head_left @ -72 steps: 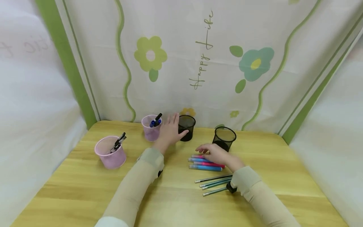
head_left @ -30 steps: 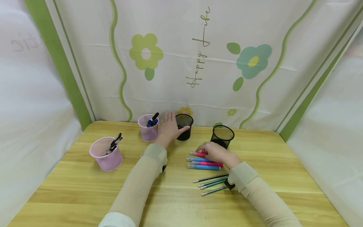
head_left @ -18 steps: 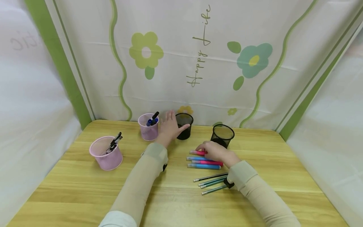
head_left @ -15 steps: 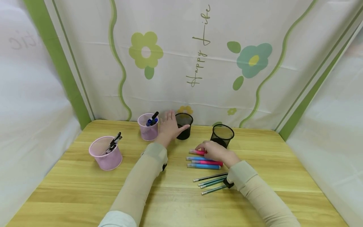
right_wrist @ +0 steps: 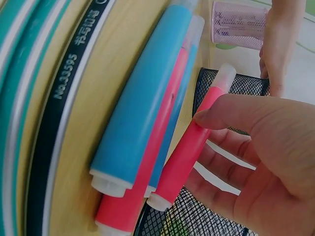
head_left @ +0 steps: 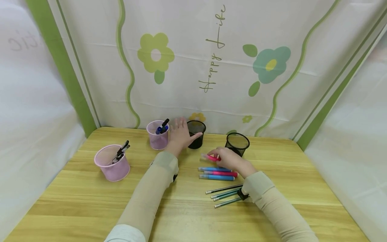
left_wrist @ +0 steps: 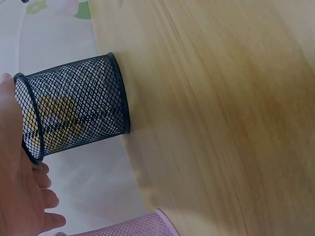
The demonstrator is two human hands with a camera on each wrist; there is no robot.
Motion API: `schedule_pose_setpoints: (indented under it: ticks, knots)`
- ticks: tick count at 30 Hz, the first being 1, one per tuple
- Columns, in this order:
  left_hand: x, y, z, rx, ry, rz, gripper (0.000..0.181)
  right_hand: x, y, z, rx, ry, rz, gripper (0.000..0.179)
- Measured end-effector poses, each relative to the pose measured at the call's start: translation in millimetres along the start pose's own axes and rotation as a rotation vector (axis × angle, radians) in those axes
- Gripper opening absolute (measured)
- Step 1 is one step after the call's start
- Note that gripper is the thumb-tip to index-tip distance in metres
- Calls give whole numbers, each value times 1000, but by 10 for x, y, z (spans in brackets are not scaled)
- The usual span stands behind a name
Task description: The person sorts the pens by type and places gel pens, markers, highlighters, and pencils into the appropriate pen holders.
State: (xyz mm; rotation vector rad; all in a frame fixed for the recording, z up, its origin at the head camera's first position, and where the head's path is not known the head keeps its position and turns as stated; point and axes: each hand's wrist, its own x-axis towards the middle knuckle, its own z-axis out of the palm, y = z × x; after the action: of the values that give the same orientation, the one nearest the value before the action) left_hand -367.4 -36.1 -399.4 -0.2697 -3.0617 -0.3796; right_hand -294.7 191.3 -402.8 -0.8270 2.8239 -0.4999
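My right hand (head_left: 231,159) pinches a pink marker (right_wrist: 184,155) between thumb and fingers; its clear-capped end points left, and it is raised over the other markers. Beside it on the table lie a blue marker (head_left: 211,169), a second pink marker (head_left: 223,173) and another blue marker (head_left: 216,177). My left hand (head_left: 179,137) is at the left side of a black mesh cup (left_wrist: 76,103), fingers straight and thumb spread across the front, right at the rim. A second black mesh cup (head_left: 238,144) stands just behind my right hand, partly hidden by it.
Several pencils (head_left: 226,195) lie nearer the front, partly under the right wrist. A pink mesh cup (head_left: 158,141) with blue and black pens stands left of my left hand. Another pink cup (head_left: 116,169) holding black pens is further left. A printed curtain (head_left: 181,94) borders the table's back.
The pink marker has been lifted off the row by my right hand, which rose slightly away from the other markers. My left hand has stayed by the black cup.
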Motion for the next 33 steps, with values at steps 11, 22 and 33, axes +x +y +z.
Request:
schedule_pose_setpoints:
  ticks: [11,22,33]
  knots:
    - [-6,1,-10,-2,5,3,114,-12,-14,-33,45,80,-19,43]
    - [-14,14,-8,17,0,-4,114,3,-22,-112,97,131,-28,52]
    - [10,4,11,14,-1,-15,115,21,-46,-294,184,233,-5,51]
